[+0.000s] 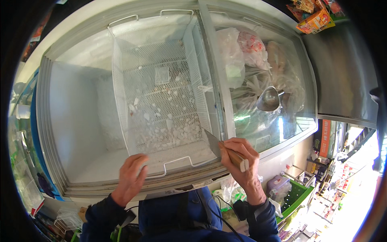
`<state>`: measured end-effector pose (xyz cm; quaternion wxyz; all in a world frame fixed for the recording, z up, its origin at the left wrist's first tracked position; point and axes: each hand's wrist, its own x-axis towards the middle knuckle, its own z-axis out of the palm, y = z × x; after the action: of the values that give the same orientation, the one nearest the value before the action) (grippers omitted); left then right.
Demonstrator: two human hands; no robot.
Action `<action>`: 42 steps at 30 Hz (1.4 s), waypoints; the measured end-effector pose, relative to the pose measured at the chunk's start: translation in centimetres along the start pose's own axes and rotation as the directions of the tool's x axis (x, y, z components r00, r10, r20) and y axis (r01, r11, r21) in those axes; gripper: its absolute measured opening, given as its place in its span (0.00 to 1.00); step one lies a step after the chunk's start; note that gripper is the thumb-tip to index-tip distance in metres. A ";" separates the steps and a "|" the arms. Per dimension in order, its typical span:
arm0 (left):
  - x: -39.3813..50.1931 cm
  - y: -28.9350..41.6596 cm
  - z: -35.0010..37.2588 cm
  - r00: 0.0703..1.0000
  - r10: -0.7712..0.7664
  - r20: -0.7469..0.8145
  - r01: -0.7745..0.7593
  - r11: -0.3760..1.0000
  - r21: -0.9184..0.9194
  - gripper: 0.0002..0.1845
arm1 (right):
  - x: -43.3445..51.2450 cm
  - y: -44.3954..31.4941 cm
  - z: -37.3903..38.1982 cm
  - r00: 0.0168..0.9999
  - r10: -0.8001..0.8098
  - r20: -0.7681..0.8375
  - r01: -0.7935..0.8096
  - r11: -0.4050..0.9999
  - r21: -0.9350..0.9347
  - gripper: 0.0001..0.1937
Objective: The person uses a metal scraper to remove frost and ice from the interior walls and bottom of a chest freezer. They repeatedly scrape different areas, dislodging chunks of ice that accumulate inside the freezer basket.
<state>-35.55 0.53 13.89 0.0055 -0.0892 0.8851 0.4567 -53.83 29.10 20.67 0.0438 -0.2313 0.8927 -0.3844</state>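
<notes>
My right hand [243, 157] grips the wooden handle of a knife or cleaver [212, 142]; its metal blade points up and left, by the near right corner of a white wire basket [120, 90]. Chunks of ice or frost [181, 130] lie on the basket's mesh floor, thickest near its front. My left hand [132, 177] is empty, fingers loosely bent and apart, over the front edge near the basket's left front corner. The basket hangs inside an open chest freezer [79, 121] with frosted walls.
A glass lid [257, 137] covers the freezer's right side, with plastic bags [231, 57] visible beneath. On the glass sits a metal scoop [268, 99]. A dark panel [341, 72] stands to the right. A green crate [297, 196] is at lower right, and snack packets [316, 21] lie at upper right.
</notes>
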 end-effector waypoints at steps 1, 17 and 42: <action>-2.0 -1.1 -0.9 0.999 -0.034 -0.012 0.035 0.998 0.048 0.16 | 0.1 0.5 0.6 0.999 -0.041 0.000 0.041 0.999 -0.021 0.13; -10.9 -6.0 1.2 0.968 -0.143 -0.205 0.176 0.972 0.154 0.16 | 4.3 -0.5 2.5 0.986 -0.010 0.164 0.018 0.999 -0.049 0.08; -10.3 -5.4 1.0 0.979 -0.065 -0.195 0.093 0.986 0.139 0.14 | 4.6 -0.5 2.7 0.997 -0.026 0.071 0.028 0.999 -0.032 0.08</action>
<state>-24.66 -0.14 9.93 -0.0541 -0.1671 0.9086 0.3789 -56.99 24.96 19.64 0.0663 -0.2575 0.8936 -0.3616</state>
